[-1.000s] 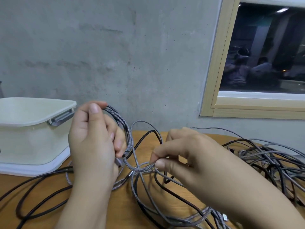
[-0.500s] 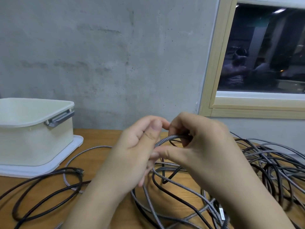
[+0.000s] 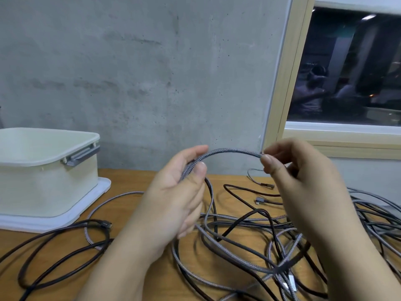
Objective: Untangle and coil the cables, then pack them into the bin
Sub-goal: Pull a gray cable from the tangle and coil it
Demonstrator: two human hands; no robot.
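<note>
A person's left hand (image 3: 182, 192) and right hand (image 3: 303, 181) each pinch a grey braided cable (image 3: 230, 152), arching it between them above a wooden table (image 3: 134, 181). Below the hands, tangled grey and black cables (image 3: 271, 246) sprawl across the table. A cream bin (image 3: 47, 170) stands on a white lid (image 3: 95, 196) to the hands' left.

one bin (image 3: 50, 170), two hands (image 3: 173, 192), tangled cables (image 3: 249, 235)
</note>
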